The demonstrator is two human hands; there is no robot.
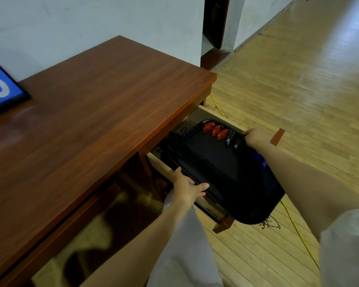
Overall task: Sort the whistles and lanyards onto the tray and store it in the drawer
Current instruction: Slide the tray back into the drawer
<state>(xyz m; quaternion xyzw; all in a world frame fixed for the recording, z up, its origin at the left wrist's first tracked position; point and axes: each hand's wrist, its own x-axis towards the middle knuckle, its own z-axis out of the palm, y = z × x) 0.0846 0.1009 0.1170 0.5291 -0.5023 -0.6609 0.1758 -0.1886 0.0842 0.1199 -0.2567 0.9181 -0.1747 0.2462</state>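
At the far left a blue card with a white number (0, 88) lies on the brown wooden tabletop (95, 112). Under the tabletop's right end the light wooden drawer (163, 165) stands pulled out. The black rectangular plastic tray (226, 172) is partly inside it, tilted, and its near corner hangs beyond the drawer front. I judge this as the storing step: the tray must go in level, so that nothing slides off.

The left hand (187, 189) reaches forward with the arm nearly straight. It holds the near-left rim, the thumb spread toward the drawer wall and the fingers lying long over the edge. The black lanyards (178, 150) lie bundled along the tray's left side. Three red plastic whistles (216, 130) and two small dark whistles (231, 140) make a row at the far end. The right hand (257, 136) is clamped on the far-right rim with curled fingers. A hand on each side steadies the load. A yellow cable (298, 230) runs over the wooden floor.
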